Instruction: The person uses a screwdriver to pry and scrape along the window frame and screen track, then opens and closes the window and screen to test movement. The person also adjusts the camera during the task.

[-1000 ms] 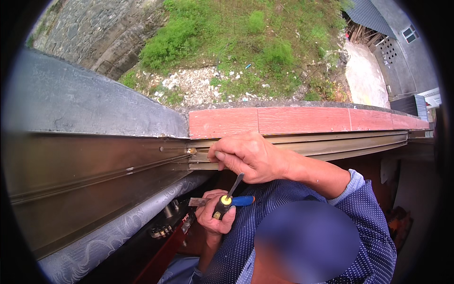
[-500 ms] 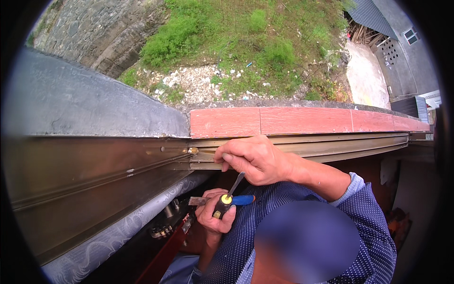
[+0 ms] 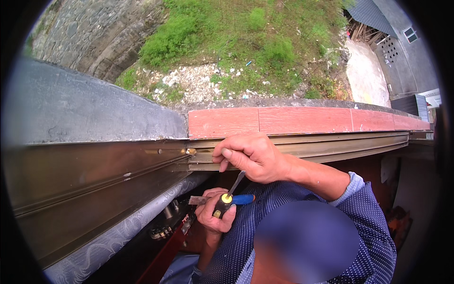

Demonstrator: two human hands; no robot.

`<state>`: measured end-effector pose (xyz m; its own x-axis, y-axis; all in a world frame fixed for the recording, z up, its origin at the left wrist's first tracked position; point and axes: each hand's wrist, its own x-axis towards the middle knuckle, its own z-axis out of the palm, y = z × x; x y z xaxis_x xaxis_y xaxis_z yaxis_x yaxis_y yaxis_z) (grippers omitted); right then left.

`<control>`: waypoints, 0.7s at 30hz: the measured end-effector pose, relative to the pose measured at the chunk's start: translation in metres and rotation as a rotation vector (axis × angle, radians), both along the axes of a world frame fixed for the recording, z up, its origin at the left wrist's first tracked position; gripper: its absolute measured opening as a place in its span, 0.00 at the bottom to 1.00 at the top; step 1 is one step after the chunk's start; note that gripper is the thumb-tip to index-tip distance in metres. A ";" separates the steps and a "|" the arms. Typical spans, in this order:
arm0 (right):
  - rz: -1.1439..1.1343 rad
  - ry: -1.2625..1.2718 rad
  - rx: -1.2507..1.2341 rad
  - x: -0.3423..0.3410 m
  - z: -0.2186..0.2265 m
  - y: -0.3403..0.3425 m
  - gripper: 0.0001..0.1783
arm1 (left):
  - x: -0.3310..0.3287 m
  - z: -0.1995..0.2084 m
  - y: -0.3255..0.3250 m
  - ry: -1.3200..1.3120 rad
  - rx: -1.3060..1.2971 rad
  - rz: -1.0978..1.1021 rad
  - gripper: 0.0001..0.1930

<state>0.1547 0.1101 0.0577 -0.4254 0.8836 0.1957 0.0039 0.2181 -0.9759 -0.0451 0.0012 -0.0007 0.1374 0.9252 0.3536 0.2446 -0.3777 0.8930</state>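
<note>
In my left hand (image 3: 213, 220) are two tools, its fingers wrapped round them. One is a screwdriver (image 3: 222, 205) with a black and yellow handle, its flat metal tip slanting up toward my other hand. The other is a blue-handled scraper (image 3: 243, 199) with a flat, worn blade pointing left. My right hand (image 3: 257, 156) is over the bronze-coloured window track (image 3: 321, 147), thumb and fingers curled together; whatever they pinch is hidden. Just left of those fingertips, a small brass-coloured piece (image 3: 190, 151) sits in the corner where the track meets the side frame (image 3: 94, 170).
Red tiles (image 3: 302, 119) line the sill beyond the track, with a grey wall (image 3: 94, 102) at the left. Patterned pale cloth (image 3: 118, 232) runs along the lower left, beside metal parts (image 3: 161, 232) on a dark surface. Outside, below, lies a grassy slope (image 3: 227, 38).
The view has shifted very slightly. My right thumb and fingers have changed position a little near the track corner. My left hand keeps both tools in the same place.
</note>
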 end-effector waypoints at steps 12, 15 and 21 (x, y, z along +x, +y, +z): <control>0.018 0.055 -0.088 0.004 -0.001 -0.001 0.13 | 0.000 -0.002 0.001 -0.005 -0.009 0.000 0.18; 0.030 0.061 -0.064 0.008 0.001 -0.002 0.13 | 0.002 0.000 0.001 0.005 -0.018 0.018 0.17; -0.036 0.173 -0.027 0.020 0.001 -0.012 0.14 | 0.003 0.002 0.003 -0.004 -0.023 0.021 0.17</control>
